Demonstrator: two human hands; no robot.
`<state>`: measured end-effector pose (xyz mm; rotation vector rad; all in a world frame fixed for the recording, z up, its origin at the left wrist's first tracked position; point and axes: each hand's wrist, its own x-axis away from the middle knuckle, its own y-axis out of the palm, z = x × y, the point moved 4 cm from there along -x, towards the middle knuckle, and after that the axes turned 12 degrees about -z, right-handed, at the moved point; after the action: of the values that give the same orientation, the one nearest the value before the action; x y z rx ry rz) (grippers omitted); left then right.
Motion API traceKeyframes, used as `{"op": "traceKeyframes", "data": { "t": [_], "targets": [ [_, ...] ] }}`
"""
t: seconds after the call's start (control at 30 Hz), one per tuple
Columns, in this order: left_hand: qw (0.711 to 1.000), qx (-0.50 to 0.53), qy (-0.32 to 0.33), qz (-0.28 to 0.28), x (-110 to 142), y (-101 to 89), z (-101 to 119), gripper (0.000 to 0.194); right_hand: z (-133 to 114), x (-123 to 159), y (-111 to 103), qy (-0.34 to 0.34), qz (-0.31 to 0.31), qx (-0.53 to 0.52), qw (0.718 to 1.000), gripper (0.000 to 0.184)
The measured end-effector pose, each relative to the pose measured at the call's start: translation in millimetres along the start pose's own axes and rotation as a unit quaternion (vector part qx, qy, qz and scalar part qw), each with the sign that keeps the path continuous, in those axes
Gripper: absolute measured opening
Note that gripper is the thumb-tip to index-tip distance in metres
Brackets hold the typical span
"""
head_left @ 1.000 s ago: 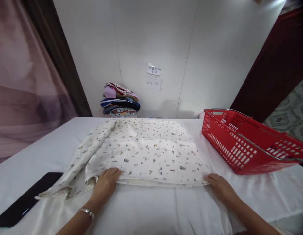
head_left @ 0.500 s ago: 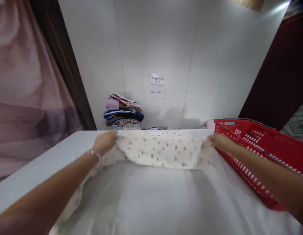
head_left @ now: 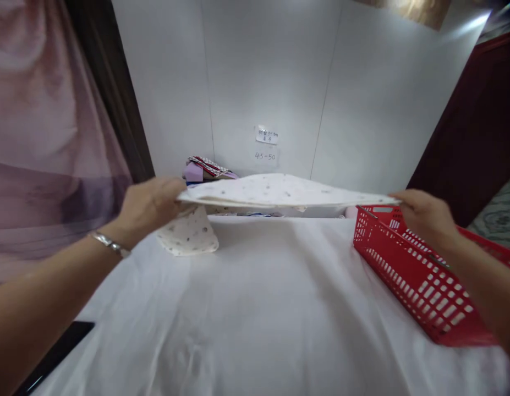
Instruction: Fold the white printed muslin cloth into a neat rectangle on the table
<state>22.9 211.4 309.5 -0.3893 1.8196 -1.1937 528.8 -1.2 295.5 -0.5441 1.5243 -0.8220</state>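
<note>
A white cloth with small dark prints is stretched in the air between my two hands, over the far edge of the table. My left hand, a silver bracelet on its wrist, is closed on the cloth's left end. A loose corner of the fabric hangs below that hand. On the other side, the fingers of my right hand pinch the right end, above the near wall of the red basket. The cloth's middle billows upward.
The red plastic basket stands on the right of the white-covered table. A dark flat object lies at the lower left. Behind the cloth is a stack of folded fabrics, by a wall with paper labels.
The cloth has risen off the table and is now pulled taut. Both hands have gone up and further apart. The dark flat object at lower left has come into sight.
</note>
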Motion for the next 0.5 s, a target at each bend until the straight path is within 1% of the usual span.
{"op": "traceKeyframes", "data": {
  "t": [0.03, 0.07, 0.1, 0.17, 0.2, 0.27, 0.33, 0.4, 0.43, 0.5],
  "targets": [
    [0.998, -0.022, 0.011, -0.054, 15, 16.7, 6, 0.019, 1, 15, 16, -0.007, -0.037, -0.028, 0.999, 0.031],
    [0.994, -0.037, 0.026, -0.103, 31, 34.0, 13, 0.017, 2, 32, 31, -0.007, -0.051, -0.048, 0.997, 0.030],
    [0.987, -0.042, 0.047, -0.149, 49, 52.0, 20, 0.018, 2, 49, 48, -0.017, -0.084, -0.069, 0.994, 0.031],
    [0.973, -0.023, 0.068, -0.219, 89, 87.3, 34, 0.018, -3, 88, 84, -0.042, -0.151, -0.111, 0.981, 0.030],
    [0.967, -0.004, 0.082, -0.240, 111, 103.8, 41, 0.019, -5, 109, 100, -0.042, -0.168, -0.123, 0.977, 0.029],
    [0.963, 0.046, 0.079, -0.255, 153, 132.5, 52, 0.023, -12, 151, 129, -0.041, -0.215, -0.149, 0.964, 0.030],
    [0.960, 0.080, 0.081, -0.257, 190, 154.2, 60, 0.026, -21, 190, 147, -0.040, -0.280, -0.163, 0.945, 0.033],
    [0.961, 0.087, 0.088, -0.247, 219, 166.0, 64, 0.029, -29, 223, 151, -0.033, -0.338, -0.168, 0.926, 0.035],
    [0.964, 0.085, 0.085, -0.236, 229, 168.0, 64, 0.029, -31, 235, 148, -0.024, -0.355, -0.169, 0.919, 0.036],
    [0.970, 0.080, 0.077, -0.217, 242, 165.9, 63, 0.030, -34, 254, 138, -0.011, -0.372, -0.172, 0.912, 0.036]
  ]
}}
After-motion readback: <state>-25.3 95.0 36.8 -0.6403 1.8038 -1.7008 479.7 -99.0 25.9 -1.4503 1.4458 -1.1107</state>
